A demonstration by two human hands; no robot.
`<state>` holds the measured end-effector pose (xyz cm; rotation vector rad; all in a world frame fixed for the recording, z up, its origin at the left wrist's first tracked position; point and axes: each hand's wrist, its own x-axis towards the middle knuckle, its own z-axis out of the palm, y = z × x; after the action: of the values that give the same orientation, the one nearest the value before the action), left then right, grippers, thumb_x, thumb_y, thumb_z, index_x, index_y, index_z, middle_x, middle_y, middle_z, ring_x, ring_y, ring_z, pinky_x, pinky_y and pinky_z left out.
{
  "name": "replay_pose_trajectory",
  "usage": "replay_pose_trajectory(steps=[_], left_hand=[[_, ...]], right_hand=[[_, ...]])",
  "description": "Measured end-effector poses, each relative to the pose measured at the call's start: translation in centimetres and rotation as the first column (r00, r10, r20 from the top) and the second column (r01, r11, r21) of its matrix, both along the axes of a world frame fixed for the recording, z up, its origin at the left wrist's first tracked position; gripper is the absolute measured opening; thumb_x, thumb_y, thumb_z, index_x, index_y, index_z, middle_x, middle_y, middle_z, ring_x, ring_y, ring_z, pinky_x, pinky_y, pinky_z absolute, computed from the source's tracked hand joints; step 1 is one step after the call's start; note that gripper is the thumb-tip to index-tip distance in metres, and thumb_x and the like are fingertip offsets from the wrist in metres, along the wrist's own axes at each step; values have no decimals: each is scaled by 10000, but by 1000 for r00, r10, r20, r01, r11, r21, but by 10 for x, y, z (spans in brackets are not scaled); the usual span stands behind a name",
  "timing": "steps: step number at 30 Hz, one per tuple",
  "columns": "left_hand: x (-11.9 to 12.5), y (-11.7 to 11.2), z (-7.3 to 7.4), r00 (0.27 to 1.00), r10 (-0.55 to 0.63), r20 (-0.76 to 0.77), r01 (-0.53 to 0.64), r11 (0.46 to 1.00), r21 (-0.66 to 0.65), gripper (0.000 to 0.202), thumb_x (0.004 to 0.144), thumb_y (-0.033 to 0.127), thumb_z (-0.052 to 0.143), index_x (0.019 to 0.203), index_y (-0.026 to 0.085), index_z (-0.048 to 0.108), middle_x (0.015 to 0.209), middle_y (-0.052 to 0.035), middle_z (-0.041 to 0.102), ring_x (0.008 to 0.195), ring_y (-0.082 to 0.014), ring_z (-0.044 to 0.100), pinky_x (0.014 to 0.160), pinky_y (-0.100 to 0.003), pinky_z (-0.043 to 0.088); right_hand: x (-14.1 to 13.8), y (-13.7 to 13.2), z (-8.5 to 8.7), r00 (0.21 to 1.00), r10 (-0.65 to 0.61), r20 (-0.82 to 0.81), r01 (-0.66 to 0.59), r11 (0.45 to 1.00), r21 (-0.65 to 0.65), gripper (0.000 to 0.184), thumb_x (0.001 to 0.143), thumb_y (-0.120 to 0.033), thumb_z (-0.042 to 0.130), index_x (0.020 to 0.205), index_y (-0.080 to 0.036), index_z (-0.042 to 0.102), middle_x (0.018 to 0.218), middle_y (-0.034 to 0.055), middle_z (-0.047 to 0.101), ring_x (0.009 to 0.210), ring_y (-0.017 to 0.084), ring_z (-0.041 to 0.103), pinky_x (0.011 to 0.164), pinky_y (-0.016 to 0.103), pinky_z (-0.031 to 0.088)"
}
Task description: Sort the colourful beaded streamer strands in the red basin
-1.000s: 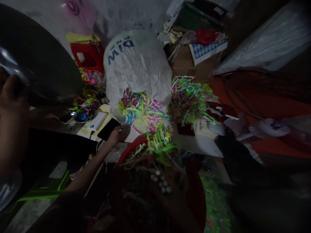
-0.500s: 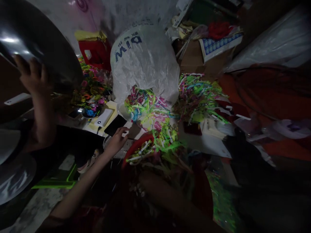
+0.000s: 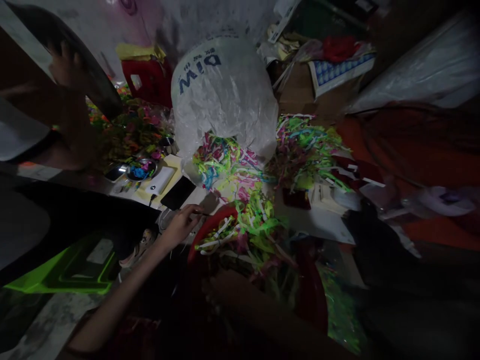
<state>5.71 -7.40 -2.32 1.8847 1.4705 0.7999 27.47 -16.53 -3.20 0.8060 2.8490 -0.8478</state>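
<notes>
On my feed, my left hand (image 3: pixel 182 226) curls loosely beside the red tub (image 3: pixel 318 295); I can't tell if its grip holds anything. My right hand (image 3: pixel 214 289), grip too dark to judge, is inside, near coloured strips (image 3: pixel 258 220) heaped at the far rim.

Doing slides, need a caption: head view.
Right hand inside a red tub of colourful strips; left hand near its rim.

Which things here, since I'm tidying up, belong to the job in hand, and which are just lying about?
Likely in the job:
red tub, right hand inside
bright strips in it
white sack, strips at its mouth

Likely just lying about:
black phone
white gadget
red container
</notes>
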Motion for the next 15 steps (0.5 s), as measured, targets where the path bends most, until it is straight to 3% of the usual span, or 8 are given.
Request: replay_pose_trajectory(steps=[3, 7, 9, 10, 11, 12, 14, 15], left_hand=[[5, -3, 8, 999, -38, 0, 38, 999, -2, 240, 891, 318, 425, 1038, 171, 544, 1083, -74, 553, 931, -171, 565, 744, -269, 460], [11, -9, 25, 996, -87, 9, 87, 996, 13, 230, 912, 292, 410, 1071, 200, 549, 1123, -50, 550, 1042, -172, 520, 885, -281, 405], [14, -13, 34, 995, -94, 22, 94, 995, 15, 232, 918, 289, 406, 1093, 211, 537, 1139, -42, 547, 1055, -167, 513, 903, -277, 395], [17, -15, 38, 995, -93, 29, 93, 996, 14, 233, 922, 290, 401, 1099, 213, 533, 1138, -41, 550, 1046, -164, 518, 897, -274, 400], [20, -18, 42, 995, -92, 35, 92, 996, 15, 234, 926, 292, 395, 1098, 211, 532, 1131, -43, 555, 1033, -163, 526, 886, -272, 408], [25, -21, 47, 995, -89, 45, 89, 996, 13, 232, 929, 296, 392, 1091, 210, 535, 1117, -43, 565, 1019, -161, 534, 879, -272, 415], [37, -31, 56, 992, -104, 68, 105, 994, -18, 230, 930, 308, 397, 1084, 212, 538, 1100, -42, 582, 1016, -160, 543, 890, -279, 418], [45, -36, 61, 987, -134, 84, 139, 989, -52, 234, 923, 323, 419, 1103, 222, 530, 1117, -39, 581, 1036, -162, 539, 912, -286, 411]], right_hand=[[0, 1, -1, 1000, 22, 11, -22, 1000, -18, 238, 760, -65, 518, 986, -121, 565, 895, 102, 641, 794, 213, 599, 717, 299, 441], [7, 6, 13, 999, -47, -6, 46, 997, -56, 259, 740, -93, 525, 994, -123, 559, 951, 101, 645, 816, 221, 613, 696, 292, 445], [17, 10, 24, 981, -187, -53, 176, 971, -161, 299, 755, -127, 513, 1052, -132, 546, 958, 86, 652, 826, 207, 623, 710, 280, 452], [23, 12, 28, 951, -296, -94, 265, 930, -254, 352, 755, -161, 528, 1106, -143, 533, 961, 78, 656, 841, 209, 625, 729, 286, 455], [29, 14, 33, 887, -439, -145, 357, 849, -389, 433, 741, -191, 562, 1169, -158, 514, 984, 72, 655, 879, 216, 621, 768, 301, 453], [36, 14, 36, 785, -592, -183, 423, 728, -539, 525, 713, -214, 608, 1224, -178, 492, 1025, 70, 647, 935, 227, 607, 814, 318, 444], [49, 13, 41, 547, -815, -189, 436, 470, -768, 630, 686, -247, 676, 1278, -209, 465, 1153, 73, 593, 1058, 242, 546, 900, 360, 413], [54, 12, 42, 459, -872, -170, 406, 376, -833, 602, 710, -265, 678, 1272, -204, 471, 1205, 81, 556, 1093, 243, 519, 923, 382, 402]])
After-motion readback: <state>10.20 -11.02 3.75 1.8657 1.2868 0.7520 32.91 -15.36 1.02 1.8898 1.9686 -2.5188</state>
